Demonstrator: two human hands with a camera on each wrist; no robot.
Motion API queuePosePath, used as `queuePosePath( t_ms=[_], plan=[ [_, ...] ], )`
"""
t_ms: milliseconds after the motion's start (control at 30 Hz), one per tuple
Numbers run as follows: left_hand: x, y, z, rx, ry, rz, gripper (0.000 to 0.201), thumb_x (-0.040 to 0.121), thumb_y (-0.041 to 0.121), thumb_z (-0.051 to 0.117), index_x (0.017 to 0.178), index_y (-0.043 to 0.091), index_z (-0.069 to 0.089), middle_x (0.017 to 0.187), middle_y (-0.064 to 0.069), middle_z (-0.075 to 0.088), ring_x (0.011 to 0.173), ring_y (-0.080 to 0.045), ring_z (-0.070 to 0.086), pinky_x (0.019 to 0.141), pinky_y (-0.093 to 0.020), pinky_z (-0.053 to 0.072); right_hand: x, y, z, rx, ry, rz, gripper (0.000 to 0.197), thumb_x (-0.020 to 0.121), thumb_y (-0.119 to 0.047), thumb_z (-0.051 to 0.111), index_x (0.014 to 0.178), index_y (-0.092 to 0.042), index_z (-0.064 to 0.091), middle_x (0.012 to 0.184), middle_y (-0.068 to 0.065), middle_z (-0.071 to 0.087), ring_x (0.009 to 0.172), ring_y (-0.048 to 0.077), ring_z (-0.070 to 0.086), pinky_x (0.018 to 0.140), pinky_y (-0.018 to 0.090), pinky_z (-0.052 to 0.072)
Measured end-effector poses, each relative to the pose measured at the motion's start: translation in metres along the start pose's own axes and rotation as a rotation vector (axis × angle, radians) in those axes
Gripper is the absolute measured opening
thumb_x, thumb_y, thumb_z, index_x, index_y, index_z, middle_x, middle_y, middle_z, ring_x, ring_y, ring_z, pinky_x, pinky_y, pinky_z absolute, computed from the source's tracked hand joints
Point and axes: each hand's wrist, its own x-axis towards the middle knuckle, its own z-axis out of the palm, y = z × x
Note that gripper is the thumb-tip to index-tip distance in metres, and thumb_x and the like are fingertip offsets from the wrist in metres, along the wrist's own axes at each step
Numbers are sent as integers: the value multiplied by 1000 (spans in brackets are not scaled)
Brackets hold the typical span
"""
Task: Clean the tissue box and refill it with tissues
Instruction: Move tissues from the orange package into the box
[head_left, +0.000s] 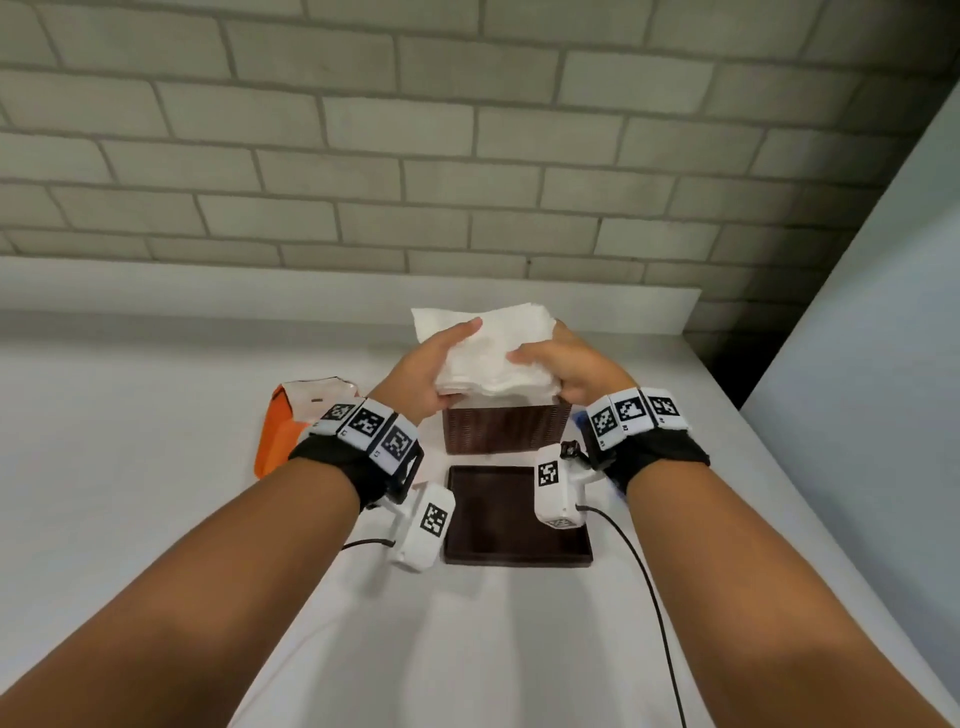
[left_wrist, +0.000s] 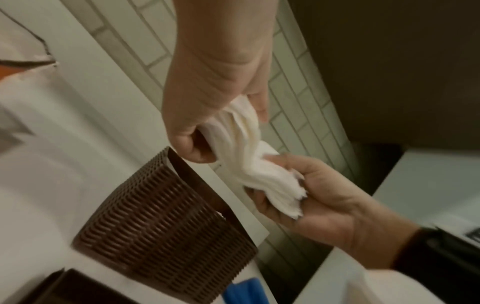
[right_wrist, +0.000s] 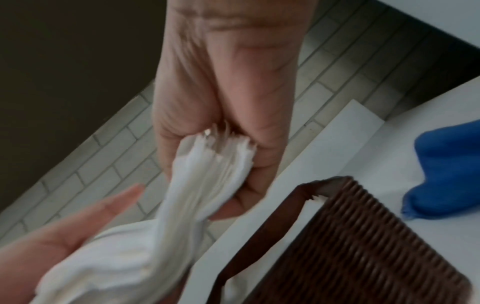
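Here, in the head view, both hands held a stack of white tissues (head_left: 493, 353) just above the open top of the brown woven tissue box (head_left: 504, 428). The left hand (head_left: 431, 369) gripped the stack's left edge, thumb on top and fingers curled beneath; the right hand (head_left: 566, 369) gripped the right edge in the same way. The box stood directly below the fingers, and the stack's long axis ran from one hand to the other, in line with the box's length. Nearer the person than the box lay its dark lid (head_left: 514, 519), flat on the white table (head_left: 156, 519); an orange tissue packet (head_left: 283, 431) lay left of the left hand.

In the left wrist view, the left hand (left_wrist: 207, 102) pinched one end of the tissues (left_wrist: 259, 168) and the right hand (left_wrist: 324, 205) clasped the other, the sheets sagging and bunched between them. The box (left_wrist: 166, 226) sat below and just beside the left fingers, apart from the stack.

In the right wrist view, the right hand (right_wrist: 221, 123) closed round the fanned sheet ends (right_wrist: 207, 174), while the left hand (right_wrist: 64, 232) supported the far end. The box (right_wrist: 363, 246) lay below the right fingers, a blue cloth (right_wrist: 446, 174) beyond it. Neither hand seemed the nearer; lowering the stack squarely into the opening appeared to be the coming move.
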Motion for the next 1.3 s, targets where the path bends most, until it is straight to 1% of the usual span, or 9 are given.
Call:
queuePosePath(
  t_ms=[167, 300, 533, 700, 867, 1033, 1100, 1167, 1300],
  plan=[
    [14, 3, 2, -42, -9, -51, 18, 84, 30, 68, 93, 15, 67, 78, -4, 76, 69, -20, 73, 61, -35, 61, 11, 8, -18, 32, 131, 96, 27, 84, -1, 49, 110, -5, 55, 99, 8, 63, 87, 25, 60, 69, 30, 50],
    [31, -6, 16, 183, 193, 31, 39, 80, 18, 74, 112, 1, 63, 100, -12, 71, 92, -26, 69, 86, -39, 56, 26, 19, -11, -98, 186, 94, 56, 81, -30, 61, 128, -4, 46, 122, 10, 60, 109, 27, 60, 95, 40, 51],
    [53, -25, 32, 450, 428, 174, 62, 91, 27, 59, 137, -3, 30, 139, -14, 45, 127, -30, 46, 98, -34, 41, 34, 27, -3, -453, 266, 29, 55, 94, -18, 55, 139, 0, 29, 138, 18, 48, 127, 32, 49, 98, 32, 42],
    [56, -26, 36, 669, 455, 176, 46, 100, 23, 34, 134, -8, 36, 138, -22, 47, 125, -35, 47, 99, -35, 39, 40, 33, 2, -650, 251, -1, 53, 94, -16, 55, 139, 2, 34, 137, 20, 50, 127, 33, 49, 97, 31, 41],
    [61, -29, 32, 980, 425, 242, 31, 94, 9, 46, 116, -12, 52, 123, -25, 58, 114, -35, 56, 87, -34, 46, 41, 40, 8, -876, 273, -22, 45, 97, -20, 51, 133, 3, 39, 133, 22, 51, 120, 34, 54, 95, 36, 44],
    [56, -39, 32, 787, 462, 496, 65, 93, 20, 54, 144, 3, 18, 142, -23, 28, 112, -34, 52, 91, -30, 41, 42, 40, 6, -1167, 393, -172, 66, 91, -28, 59, 144, -6, 26, 136, 19, 42, 123, 33, 45, 94, 38, 44],
    [54, -45, 30, 815, 457, 623, 47, 98, 20, 44, 141, 6, 29, 139, -25, 28, 103, -33, 55, 90, -29, 41, 41, 40, 1, -1227, 421, -246, 68, 89, -31, 60, 147, -15, 25, 140, 16, 37, 125, 32, 39, 98, 38, 38],
    [59, -49, 25, 945, 476, 657, 35, 100, 19, 35, 129, 2, 48, 136, -28, 35, 115, -38, 50, 97, -35, 40, 39, 42, -4, -1272, 400, -352, 60, 90, -31, 57, 144, -21, 34, 142, 11, 37, 127, 30, 35, 101, 36, 32],
    [64, -45, 15, 1314, 403, 592, 40, 100, 20, 30, 99, -3, 63, 106, -24, 61, 112, -40, 50, 94, -40, 40, 38, 49, -5, -1350, 143, -414, 45, 94, -40, 48, 134, -19, 51, 135, 8, 51, 125, 27, 43, 98, 36, 36]
  ],
)
